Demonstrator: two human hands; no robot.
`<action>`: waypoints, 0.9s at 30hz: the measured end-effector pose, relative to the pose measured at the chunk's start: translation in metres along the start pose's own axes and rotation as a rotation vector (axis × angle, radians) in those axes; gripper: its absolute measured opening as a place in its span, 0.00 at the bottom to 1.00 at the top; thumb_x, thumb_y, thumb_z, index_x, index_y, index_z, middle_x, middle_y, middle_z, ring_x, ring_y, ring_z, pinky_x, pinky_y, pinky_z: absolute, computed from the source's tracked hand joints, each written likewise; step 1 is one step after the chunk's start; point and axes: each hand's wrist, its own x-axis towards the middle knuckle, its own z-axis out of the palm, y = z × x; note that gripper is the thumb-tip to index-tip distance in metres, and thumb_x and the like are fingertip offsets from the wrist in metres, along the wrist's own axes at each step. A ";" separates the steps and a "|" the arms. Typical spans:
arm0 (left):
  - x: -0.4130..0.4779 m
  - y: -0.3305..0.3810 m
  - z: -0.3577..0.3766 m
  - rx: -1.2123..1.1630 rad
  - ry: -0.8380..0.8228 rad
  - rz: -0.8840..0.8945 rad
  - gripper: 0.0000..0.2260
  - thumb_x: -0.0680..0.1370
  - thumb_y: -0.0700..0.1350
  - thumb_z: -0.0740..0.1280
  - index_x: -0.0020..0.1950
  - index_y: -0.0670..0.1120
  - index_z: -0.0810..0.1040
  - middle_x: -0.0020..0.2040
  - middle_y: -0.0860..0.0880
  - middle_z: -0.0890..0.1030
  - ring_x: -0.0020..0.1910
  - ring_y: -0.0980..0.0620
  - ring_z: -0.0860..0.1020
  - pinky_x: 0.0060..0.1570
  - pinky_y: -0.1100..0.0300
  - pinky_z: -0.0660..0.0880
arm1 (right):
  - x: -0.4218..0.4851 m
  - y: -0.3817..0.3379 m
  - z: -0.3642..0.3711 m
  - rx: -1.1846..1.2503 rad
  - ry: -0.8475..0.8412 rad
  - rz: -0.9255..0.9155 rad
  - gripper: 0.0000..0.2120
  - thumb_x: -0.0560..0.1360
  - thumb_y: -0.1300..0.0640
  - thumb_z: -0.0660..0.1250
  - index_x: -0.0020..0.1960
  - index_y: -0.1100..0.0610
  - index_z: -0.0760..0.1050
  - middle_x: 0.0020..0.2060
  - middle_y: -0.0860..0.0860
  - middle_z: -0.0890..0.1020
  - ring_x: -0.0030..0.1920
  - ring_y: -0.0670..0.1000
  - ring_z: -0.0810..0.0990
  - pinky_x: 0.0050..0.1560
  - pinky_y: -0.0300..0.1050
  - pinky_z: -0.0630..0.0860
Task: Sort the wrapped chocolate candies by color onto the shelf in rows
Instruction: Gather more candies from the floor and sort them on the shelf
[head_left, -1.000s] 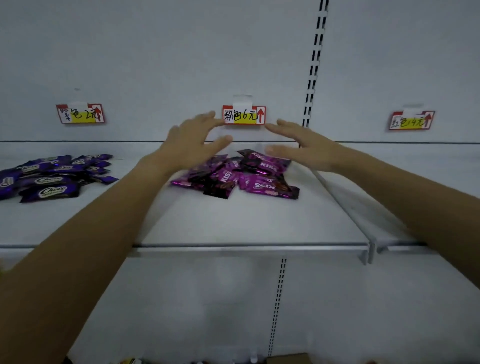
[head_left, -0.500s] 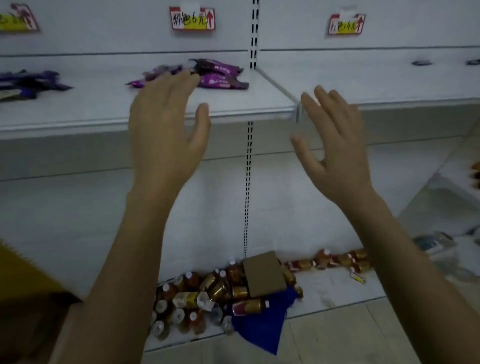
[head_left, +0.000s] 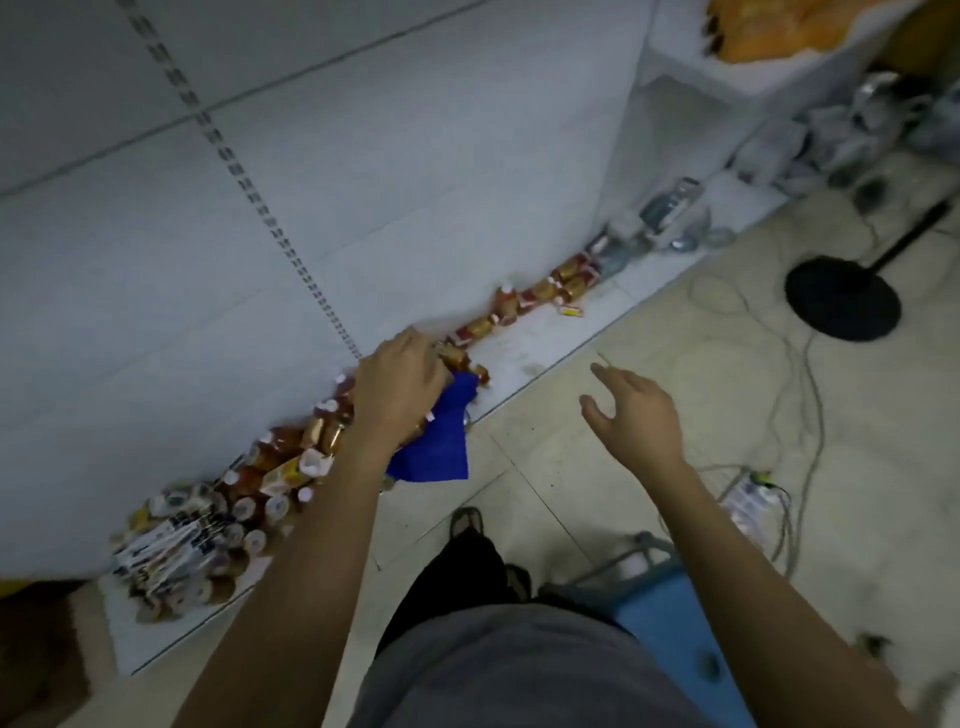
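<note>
While over glossy capped bottles (head_left: 291, 452) and limp blue cloth (head_left: 436, 447), left hand (head_left: 400, 389).

Both bare arms stretched forward and down, left hand (head_left: 400, 387) back up with fingertips bent downward, grasp unclear, right hand (head_left: 636, 415) apart from it, palm down, fingers loosely spread

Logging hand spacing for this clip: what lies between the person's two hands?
In the head view, the blue cloth by the left hand, then the bottom shelf's front edge and bare floor tile up to the right hand.
</note>
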 end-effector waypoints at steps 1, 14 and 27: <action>0.009 0.013 0.014 0.024 -0.055 0.049 0.12 0.77 0.49 0.60 0.52 0.45 0.79 0.49 0.46 0.81 0.46 0.47 0.78 0.42 0.58 0.69 | -0.008 0.018 -0.003 -0.018 -0.022 0.072 0.21 0.75 0.47 0.64 0.64 0.56 0.76 0.58 0.56 0.81 0.54 0.58 0.81 0.54 0.52 0.76; 0.188 0.248 0.109 0.049 -0.319 0.586 0.13 0.78 0.52 0.62 0.59 0.48 0.76 0.51 0.51 0.82 0.49 0.49 0.80 0.45 0.57 0.74 | 0.012 0.208 -0.077 -0.037 0.071 0.696 0.19 0.76 0.43 0.61 0.63 0.50 0.75 0.53 0.48 0.83 0.52 0.52 0.81 0.46 0.45 0.76; 0.446 0.458 0.134 -0.031 -0.227 0.765 0.14 0.78 0.53 0.62 0.60 0.46 0.76 0.56 0.46 0.79 0.53 0.44 0.77 0.47 0.52 0.73 | 0.231 0.373 -0.201 -0.170 0.241 0.626 0.19 0.76 0.46 0.62 0.63 0.53 0.76 0.51 0.53 0.82 0.51 0.56 0.79 0.47 0.49 0.76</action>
